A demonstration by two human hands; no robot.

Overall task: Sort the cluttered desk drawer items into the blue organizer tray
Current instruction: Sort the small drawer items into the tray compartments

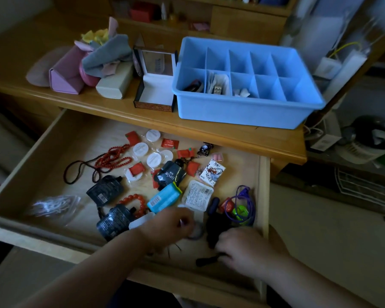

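Observation:
The blue organizer tray (pixel 242 112) stands on the desk top at the right, with small items in three of its front compartments. Below it the open wooden drawer (pixel 53 138) holds clutter: red bead strings (pixel 113 156), round white packets (pixel 152 135), red sachets (pixel 169 143), black pouches (pixel 106 190), a teal packet (pixel 163 197) and a purple cord (pixel 242 203). My left hand (pixel 171 227) reaches into the drawer's front, its fingers curled over a blurred pale round thing. My right hand (pixel 247 250) grips a dark object (pixel 209 261) at the front right.
On the desk's left lie glasses cases (pixel 65 78), a grey cloth (pixel 107 56) and an open black-and-white box (pixel 156 85). A clear plastic bag (pixel 53 205) sits at the drawer's left. Shelves rise behind the desk; cables and a fan stand to the right.

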